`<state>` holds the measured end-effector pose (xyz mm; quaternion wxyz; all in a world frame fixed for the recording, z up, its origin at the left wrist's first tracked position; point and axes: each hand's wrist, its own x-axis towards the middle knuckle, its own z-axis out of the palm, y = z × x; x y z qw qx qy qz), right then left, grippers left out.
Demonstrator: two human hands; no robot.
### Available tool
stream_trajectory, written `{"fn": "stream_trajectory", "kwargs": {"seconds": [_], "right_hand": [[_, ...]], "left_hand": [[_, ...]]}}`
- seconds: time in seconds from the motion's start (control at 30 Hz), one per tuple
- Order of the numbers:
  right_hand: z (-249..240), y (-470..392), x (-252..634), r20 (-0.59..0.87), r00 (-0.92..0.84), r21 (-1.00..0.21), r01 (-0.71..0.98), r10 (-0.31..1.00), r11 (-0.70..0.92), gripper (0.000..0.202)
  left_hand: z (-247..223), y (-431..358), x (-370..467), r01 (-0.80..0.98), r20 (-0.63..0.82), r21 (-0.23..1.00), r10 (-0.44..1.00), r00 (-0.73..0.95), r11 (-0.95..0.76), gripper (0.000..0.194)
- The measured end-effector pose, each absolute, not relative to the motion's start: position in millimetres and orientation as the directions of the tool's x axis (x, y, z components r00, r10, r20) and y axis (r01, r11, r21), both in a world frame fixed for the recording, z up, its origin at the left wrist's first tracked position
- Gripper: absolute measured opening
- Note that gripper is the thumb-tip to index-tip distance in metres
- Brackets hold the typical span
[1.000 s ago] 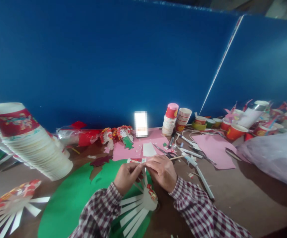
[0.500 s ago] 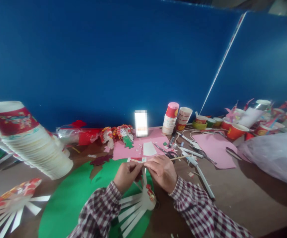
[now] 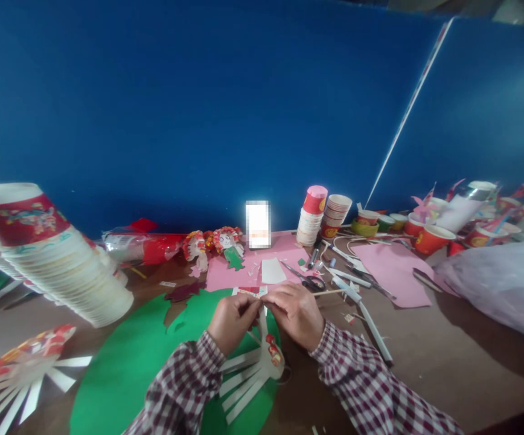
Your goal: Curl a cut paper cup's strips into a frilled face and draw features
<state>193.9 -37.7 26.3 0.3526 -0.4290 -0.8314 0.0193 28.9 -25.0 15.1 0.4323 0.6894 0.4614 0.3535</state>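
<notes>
One slit paper cup [image 3: 271, 367], its cut strips fanned out, lies just on the near side of the fingertips, at the right part of a green sheet [image 3: 121, 368]. Its raised strip [image 3: 263, 324] runs lengthwise from near to far, up to the meeting fingers; the other strips spread left and toward the near edge. Left hand [image 3: 229, 321] and right hand [image 3: 299, 314] come together at that strip's far end, neither plainly nearer. Each has a narrow grip, thumb and finger closed on the strip; the exact contact is hidden. A thin stick [image 3: 329, 293] shows beyond the right hand; whether that hand holds it, I cannot tell.

Farther out are a white paper piece [image 3: 272, 272] and black-handled scissors [image 3: 314, 282] at the far side, with a second slit cup [image 3: 24, 371] at the near left. A tall cup stack [image 3: 76, 272] leans at left. Red printing marks its front cup and the small far stack [image 3: 311, 220], but no brand or word is legible.
</notes>
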Motion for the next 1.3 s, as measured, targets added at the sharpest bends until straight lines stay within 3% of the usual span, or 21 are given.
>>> {"fn": "stream_trajectory", "kwargs": {"seconds": [0.37,0.83,1.3], "right_hand": [[24.0,-36.7,193.6,0.554,-0.407,-0.323,0.699,0.726,0.638,0.014],[21.4,-36.0,193.2,0.567,-0.416,-0.291,0.706,0.710,0.646,0.014],[21.1,-39.1,191.5,0.572,-0.503,-0.180,0.693,0.648,0.698,0.015]], "left_hand": [[12.8,-25.3,29.9,0.388,0.108,0.891,0.941,0.321,-0.234,0.033],[15.4,-23.1,29.0,0.285,0.003,0.951,0.924,0.382,-0.121,0.023],[20.0,-22.4,27.5,0.324,-0.055,0.944,0.936,0.347,-0.065,0.010]]}}
